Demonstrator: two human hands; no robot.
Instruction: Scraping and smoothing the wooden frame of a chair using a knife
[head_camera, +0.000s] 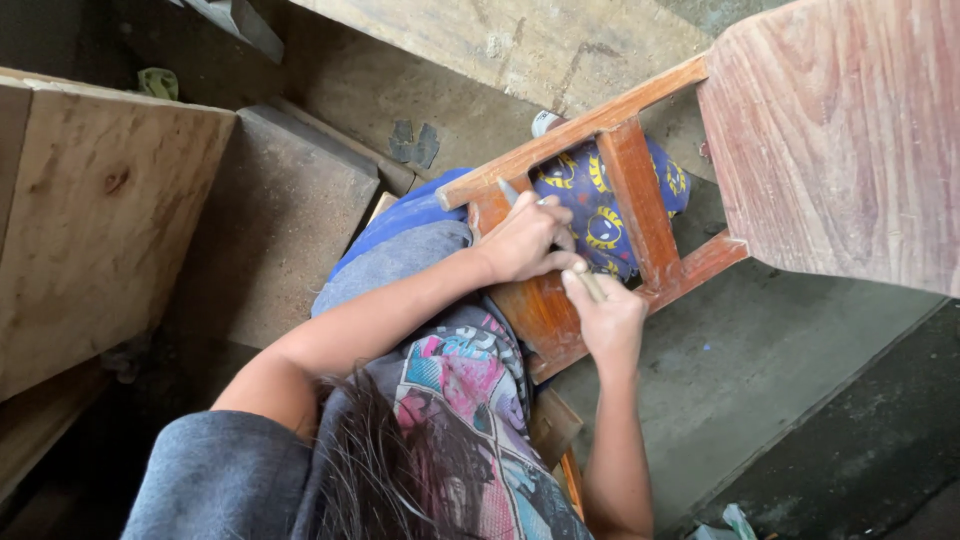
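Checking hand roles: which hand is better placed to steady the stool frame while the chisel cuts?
Left, probably. The left hand already lies on the wooden frame, guiding the chisel near its blade. The right hand grips the handle end, so it seems committed to pushing.

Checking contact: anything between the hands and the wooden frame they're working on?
Nothing visible. The left hand rests on the wooden frame gripping a thin metal tool; the right hand holds the tool's other end against the wood.
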